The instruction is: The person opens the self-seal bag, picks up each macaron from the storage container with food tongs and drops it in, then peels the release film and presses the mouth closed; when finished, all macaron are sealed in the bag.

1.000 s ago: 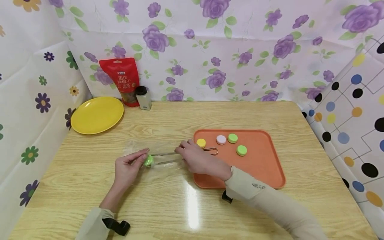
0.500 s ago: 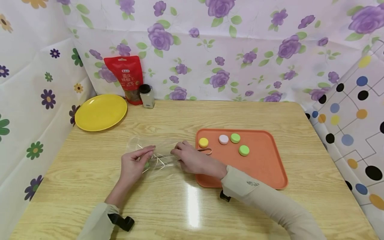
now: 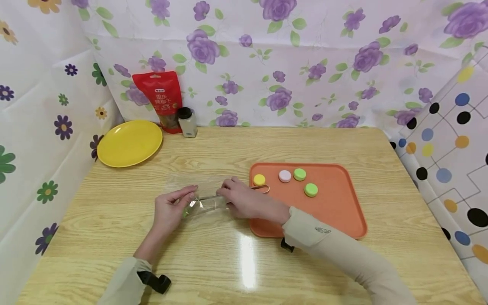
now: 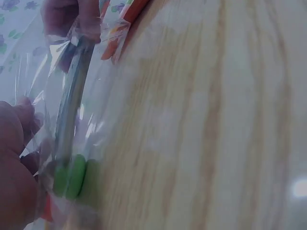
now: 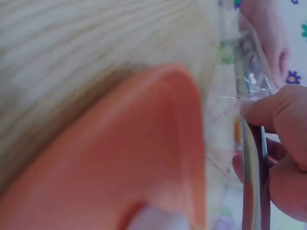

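Macaron [image 4: 69, 177] clearest from left wrist; right hand [image 3: 245, 201] grips tongs [image 5: 252, 167], left hand [image 3: 168, 210] seemingly bag [image 3: 206, 204].

Head: high, forward-down; wrists: close, sharing bag [image 3: 210, 206].

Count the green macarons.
3. One green macaron sits on the orange tray beside the pale macaron; a second green macaron sits nearer the tray's middle. The third green macaron is inside the clear bag, at the tips of the tongs. No others show.
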Motion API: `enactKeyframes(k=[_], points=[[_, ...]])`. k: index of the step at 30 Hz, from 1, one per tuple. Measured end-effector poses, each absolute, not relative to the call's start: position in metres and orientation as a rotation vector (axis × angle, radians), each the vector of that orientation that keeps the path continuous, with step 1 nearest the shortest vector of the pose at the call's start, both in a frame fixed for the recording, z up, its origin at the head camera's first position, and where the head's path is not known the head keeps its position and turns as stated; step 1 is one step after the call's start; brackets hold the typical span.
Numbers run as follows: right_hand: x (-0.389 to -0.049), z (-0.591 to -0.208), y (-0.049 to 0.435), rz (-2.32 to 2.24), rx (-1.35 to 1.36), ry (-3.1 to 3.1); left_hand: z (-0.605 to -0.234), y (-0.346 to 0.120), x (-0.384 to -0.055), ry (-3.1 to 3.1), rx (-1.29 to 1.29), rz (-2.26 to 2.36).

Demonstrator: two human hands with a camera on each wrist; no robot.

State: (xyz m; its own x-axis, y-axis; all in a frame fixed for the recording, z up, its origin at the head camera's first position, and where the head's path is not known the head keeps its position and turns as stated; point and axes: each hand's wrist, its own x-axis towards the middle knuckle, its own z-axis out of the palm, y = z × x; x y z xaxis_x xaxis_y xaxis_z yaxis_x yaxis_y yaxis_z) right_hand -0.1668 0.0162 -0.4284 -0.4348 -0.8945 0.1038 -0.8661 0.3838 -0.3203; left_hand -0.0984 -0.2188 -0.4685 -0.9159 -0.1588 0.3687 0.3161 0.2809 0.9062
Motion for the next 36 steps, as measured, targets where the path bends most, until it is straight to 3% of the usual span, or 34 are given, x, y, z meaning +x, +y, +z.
enactKeyframes(k=[12,25,36], points=[[-0.150,-0.394,0.143,-0.691,-1.467,2.701,-0.459,-0.222,-0.098,-2.122,-0.172,-1.748],[-0.116,-0.421,0.277,-0.677,-1.178,2.970,-0.454,-0.224,-0.090,-2.141,-0.155,-1.753],[-0.114,-0.438,0.327,-0.692,-1.040,3.106,-0.452,-0.222,-0.090,-2.142,-0.101,-1.751]])
